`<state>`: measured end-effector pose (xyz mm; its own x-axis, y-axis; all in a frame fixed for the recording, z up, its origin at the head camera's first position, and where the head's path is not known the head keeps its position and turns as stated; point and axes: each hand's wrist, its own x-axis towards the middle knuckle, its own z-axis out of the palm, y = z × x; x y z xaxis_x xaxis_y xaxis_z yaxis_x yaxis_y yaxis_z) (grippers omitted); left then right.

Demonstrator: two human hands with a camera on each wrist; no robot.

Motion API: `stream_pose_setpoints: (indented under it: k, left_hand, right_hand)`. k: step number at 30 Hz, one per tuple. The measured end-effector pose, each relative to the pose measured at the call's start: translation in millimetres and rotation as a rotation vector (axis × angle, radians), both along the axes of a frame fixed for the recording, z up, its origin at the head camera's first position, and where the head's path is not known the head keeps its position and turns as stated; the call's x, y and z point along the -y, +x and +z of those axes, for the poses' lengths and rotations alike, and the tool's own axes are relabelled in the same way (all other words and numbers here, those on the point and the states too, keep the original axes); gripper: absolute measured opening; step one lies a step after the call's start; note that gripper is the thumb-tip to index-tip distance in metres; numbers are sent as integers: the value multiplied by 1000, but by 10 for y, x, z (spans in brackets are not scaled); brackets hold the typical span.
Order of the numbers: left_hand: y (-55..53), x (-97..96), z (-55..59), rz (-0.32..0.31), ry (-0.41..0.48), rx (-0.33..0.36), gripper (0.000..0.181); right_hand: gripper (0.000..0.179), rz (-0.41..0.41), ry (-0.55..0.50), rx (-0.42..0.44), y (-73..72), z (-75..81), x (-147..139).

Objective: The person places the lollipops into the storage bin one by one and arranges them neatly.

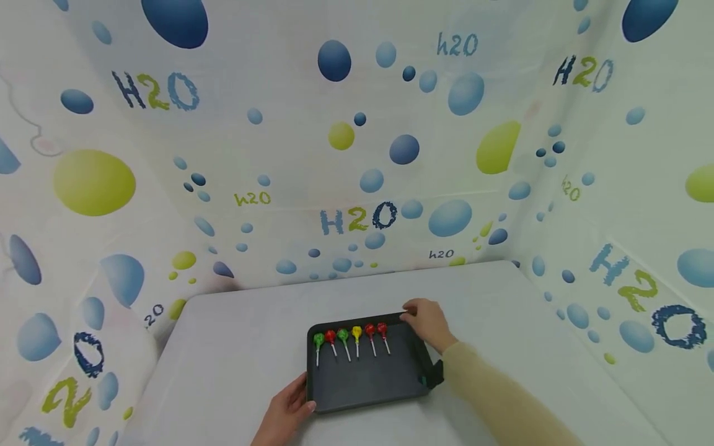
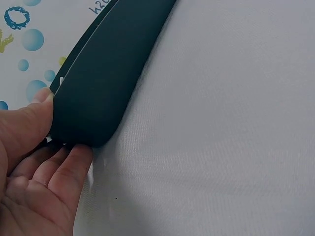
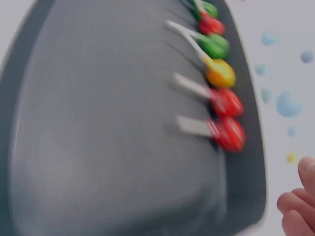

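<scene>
A dark grey tray [image 1: 368, 381] lies on the white table. Several lollipops line its far side, heads toward the far rim and white sticks toward me: a green lollipop [image 1: 318, 339] at the left end, then red, green, a yellow lollipop [image 1: 357, 333], and two red ones, the last a red lollipop [image 1: 382, 327]. My left hand [image 2: 44, 162] grips the tray's near left corner, thumb at the rim and fingers underneath. By the far right corner is my right hand [image 1: 426, 323]; in the right wrist view its loosely bent fingers [image 3: 298, 204] appear just beyond the rim, holding nothing.
The white tabletop [image 1: 245, 347] extends around the tray. Curtain-like walls [image 1: 290, 148] printed with bubbles and "H2O" surround the table at the back and sides. A dark band [image 1: 434, 375] is on the right wrist, beside the tray's right edge.
</scene>
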<state>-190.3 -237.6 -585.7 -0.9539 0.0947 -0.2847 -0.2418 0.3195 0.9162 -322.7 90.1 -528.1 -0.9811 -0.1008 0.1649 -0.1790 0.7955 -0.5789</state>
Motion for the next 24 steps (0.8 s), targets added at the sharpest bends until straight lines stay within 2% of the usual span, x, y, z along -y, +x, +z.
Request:
stream_pose_setpoints:
  k: [6, 10, 13, 18, 24]
  left_hand:
    - [0, 5, -12, -8, -15, -32, 76]
    - [-17, 19, -31, -15, -23, -35, 76]
    - [-17, 21, -29, -11, -39, -26, 76]
    - [-6, -2, -15, 9, -47, -8, 76]
    - [-13, -81, -1, 23, -56, 16, 76]
  right_hand:
    - [29, -98, -38, 68, 159, 187, -957]
    - [35, -150, -44, 119, 358, 261, -1605]
    - [38, -159, -28, 156, 513, 286, -1956]
    - [39, -149, -13, 202, 713, 249, -2237]
    - [32, -127, -14, 297, 934, -54, -2251]
